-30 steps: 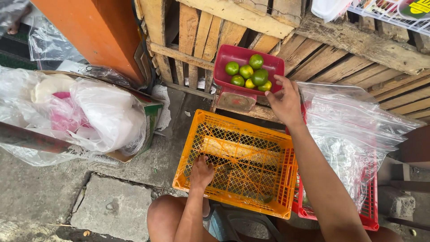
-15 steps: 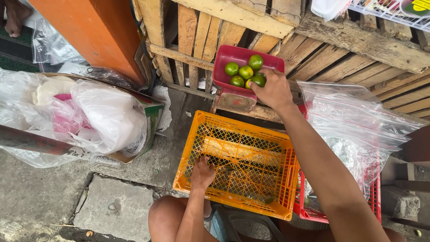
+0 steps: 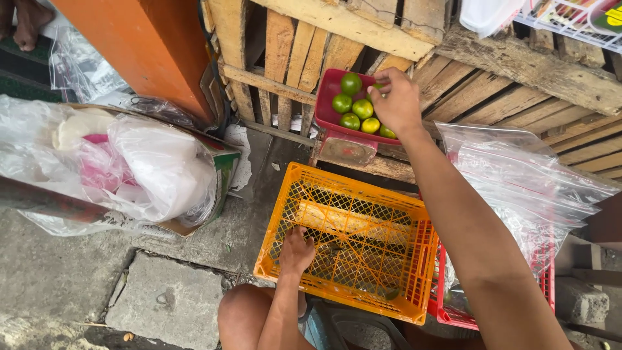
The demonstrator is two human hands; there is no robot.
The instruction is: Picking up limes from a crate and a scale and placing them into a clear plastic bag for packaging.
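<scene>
Head view: looking down on two bare arms, an orange crate below, a red tray above.
Right hand point(image 3: 396, 100): stretched up to the red tray point(image 3: 327, 100), fingers curled together around something at the tray's far edge; grip partly hidden by the back of the hand, so cannot tell for sure whether a lime is held.
Limes point(image 3: 355, 104): green, a few yellower, heaped in the red tray, touching one another and the right hand; gathered there apparently because the tray's raised rim keeps round fruit from rolling off.
Red tray: perched on a grey block on the wooden ledge point(image 3: 389, 167), leaning toward the slatted pallet wall point(image 3: 285, 48).
Left hand point(image 3: 297, 251): down inside the orange crate point(image 3: 414, 240), fingers bent and pressed close together on the mesh floor; whether they pinch anything cannot be told.
Orange crate: on the ground between the knees, close enough for both arms to reach; a few small dark bits on its mesh.
Red crate point(image 3: 547, 285): just beside the orange crate, lined with clear plastic bags point(image 3: 525, 188).
Cardboard box point(image 3: 223, 172): well left, stuffed with white and pink bags.
Orange post point(image 3: 139, 48): upper left, standing on the concrete.
</scene>
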